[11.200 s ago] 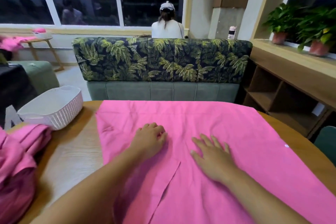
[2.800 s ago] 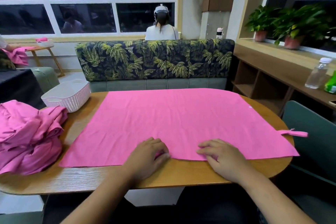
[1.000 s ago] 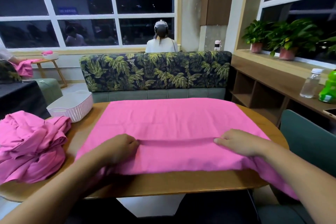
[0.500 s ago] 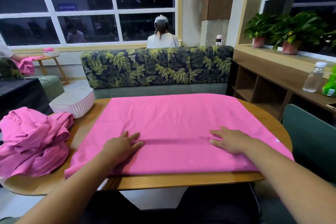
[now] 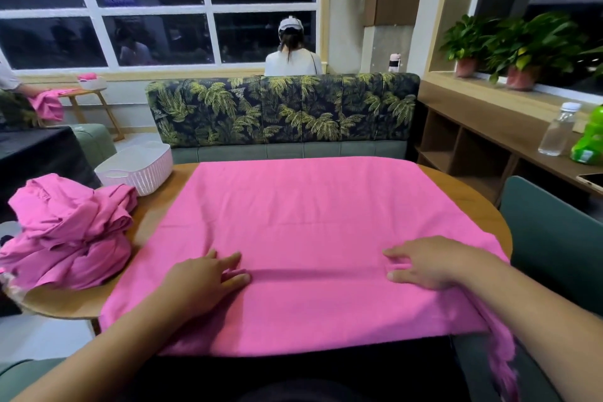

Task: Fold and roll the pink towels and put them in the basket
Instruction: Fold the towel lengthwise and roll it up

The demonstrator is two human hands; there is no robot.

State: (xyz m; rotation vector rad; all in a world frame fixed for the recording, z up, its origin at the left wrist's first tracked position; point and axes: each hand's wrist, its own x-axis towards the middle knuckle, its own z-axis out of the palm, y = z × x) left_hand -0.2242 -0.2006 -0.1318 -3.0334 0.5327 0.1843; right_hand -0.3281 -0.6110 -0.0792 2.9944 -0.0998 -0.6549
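The pink towel (image 5: 303, 212) lies spread on the table (image 5: 463, 196) under both palms. Left hand (image 5: 202, 281) and right hand (image 5: 430, 266) press flat, fingers extended, gripping nothing. The cloth appears light and limp; pinch the ridge (image 5: 313, 272) running between the 2 sets of fingertips.

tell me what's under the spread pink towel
The round wooden table shows, bare left and right of the spread pink towel. The tabletop beneath is covered, so anything lying there cannot be seen.

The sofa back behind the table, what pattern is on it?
Green and yellow palm leaves on a dark ground cover the sofa back, clearest in the head view.
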